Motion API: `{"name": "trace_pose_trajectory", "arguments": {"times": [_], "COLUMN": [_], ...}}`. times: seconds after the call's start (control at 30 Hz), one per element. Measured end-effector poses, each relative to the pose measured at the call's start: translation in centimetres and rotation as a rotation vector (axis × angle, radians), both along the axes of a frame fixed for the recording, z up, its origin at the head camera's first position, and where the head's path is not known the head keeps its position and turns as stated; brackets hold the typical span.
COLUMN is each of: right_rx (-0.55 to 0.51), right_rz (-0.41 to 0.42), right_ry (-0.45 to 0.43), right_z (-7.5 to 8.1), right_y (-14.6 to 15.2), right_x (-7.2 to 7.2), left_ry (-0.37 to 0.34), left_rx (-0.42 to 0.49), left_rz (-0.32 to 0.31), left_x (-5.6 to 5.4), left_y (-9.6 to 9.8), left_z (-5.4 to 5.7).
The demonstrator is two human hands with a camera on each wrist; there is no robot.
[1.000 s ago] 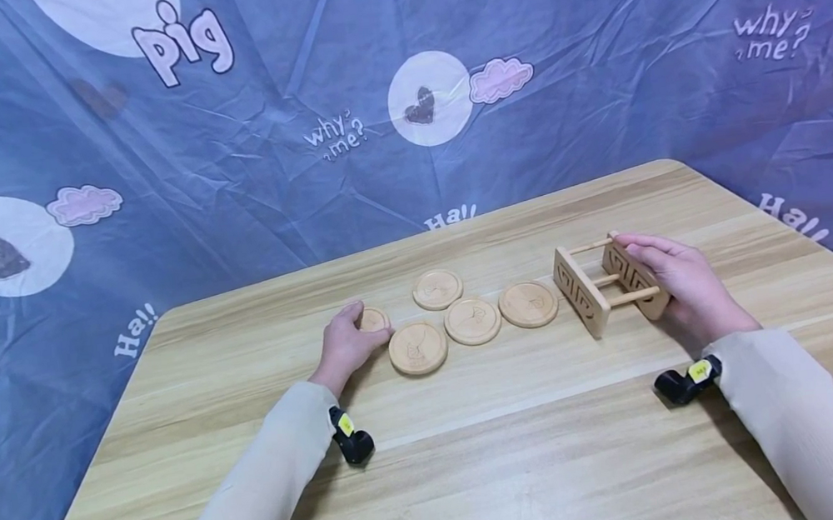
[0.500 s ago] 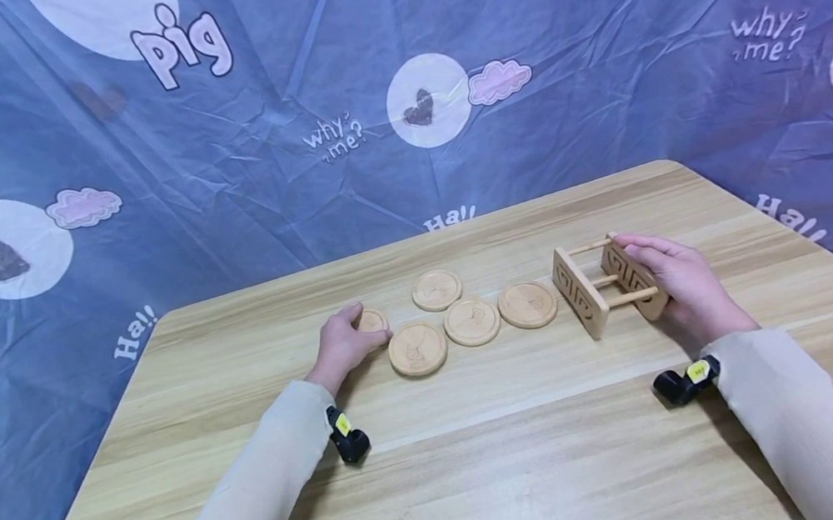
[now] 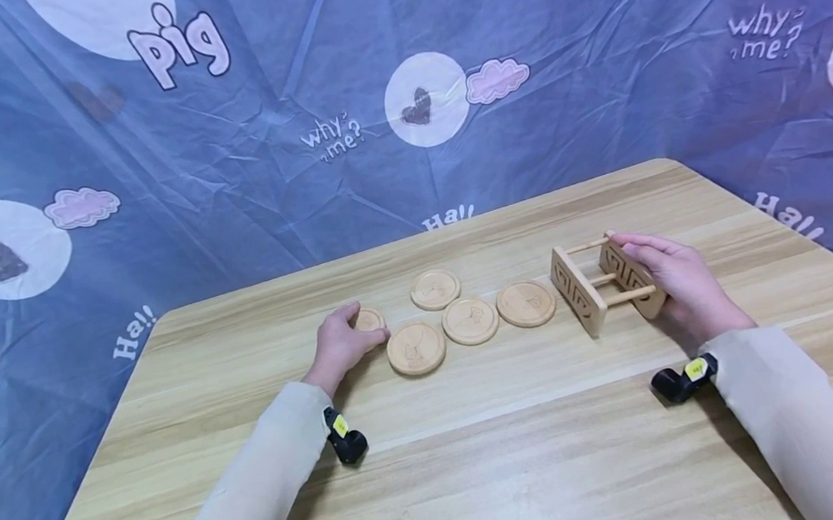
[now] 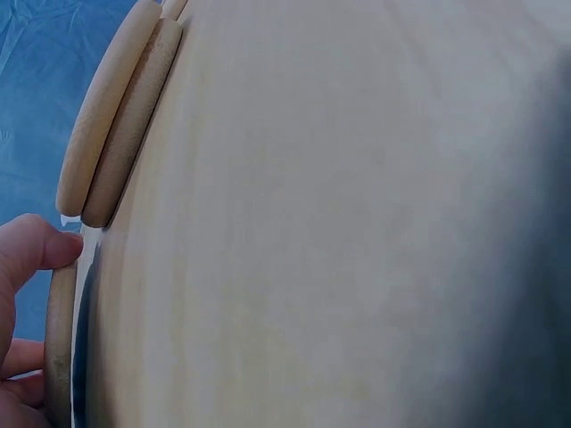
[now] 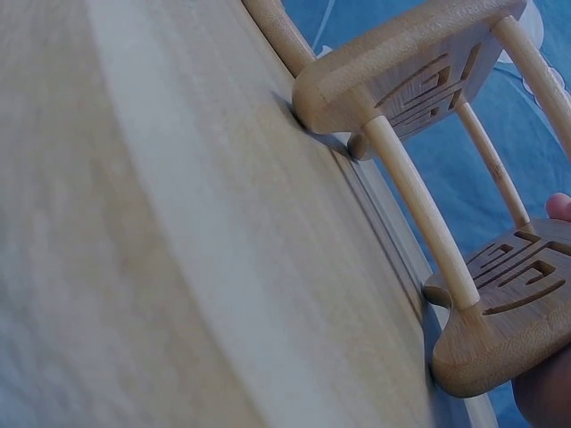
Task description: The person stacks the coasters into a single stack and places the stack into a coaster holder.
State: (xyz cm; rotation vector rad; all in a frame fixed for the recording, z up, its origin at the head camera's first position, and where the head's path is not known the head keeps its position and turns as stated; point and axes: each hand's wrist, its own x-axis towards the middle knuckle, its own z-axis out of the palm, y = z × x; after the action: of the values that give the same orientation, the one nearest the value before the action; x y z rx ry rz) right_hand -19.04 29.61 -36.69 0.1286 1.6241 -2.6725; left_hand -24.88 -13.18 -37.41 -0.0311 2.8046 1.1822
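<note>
At the left of the head view, my left hand [image 3: 334, 347] pinches a round wooden coaster [image 3: 370, 320] by its edges. The left wrist view shows the thumb on the near rim of this coaster [image 4: 60, 343] and fingers behind it. My right hand [image 3: 686, 283] grips the right side panel of a wooden coaster holder [image 3: 578, 290], which has two fretwork panels joined by thin rods. Between the hands lie more engraved coasters: a front one [image 3: 416, 349], a middle one [image 3: 471, 322], a back one [image 3: 435, 290] and one [image 3: 526, 304] close to the holder's left panel.
Everything stands on a light wood-grain table [image 3: 480, 455] with a rounded far corner at the right. Behind the table hangs a blue printed cloth [image 3: 266, 182]. A black wrist camera [image 3: 347, 438] is strapped over the left sleeve, another camera [image 3: 684, 381] over the right.
</note>
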Motion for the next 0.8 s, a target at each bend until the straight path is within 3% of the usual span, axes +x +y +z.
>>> {"name": "trace_pose_trajectory", "arguments": {"times": [0.3,0.8], "right_rx": [0.018,0.018], "right_rz": [0.005,-0.003], "right_ry": [0.003,0.002], "right_z": [0.0,0.1], "right_y": [0.2,0.1], "right_x": [0.0,-0.1], "left_ry": [0.023,0.061], "left_rx": [-0.009,0.031], "left_rz": [-0.018,-0.063], "left_x": [0.2,1.3], "left_y": [0.6,2.3], "left_z": [0.5,2.3]}}
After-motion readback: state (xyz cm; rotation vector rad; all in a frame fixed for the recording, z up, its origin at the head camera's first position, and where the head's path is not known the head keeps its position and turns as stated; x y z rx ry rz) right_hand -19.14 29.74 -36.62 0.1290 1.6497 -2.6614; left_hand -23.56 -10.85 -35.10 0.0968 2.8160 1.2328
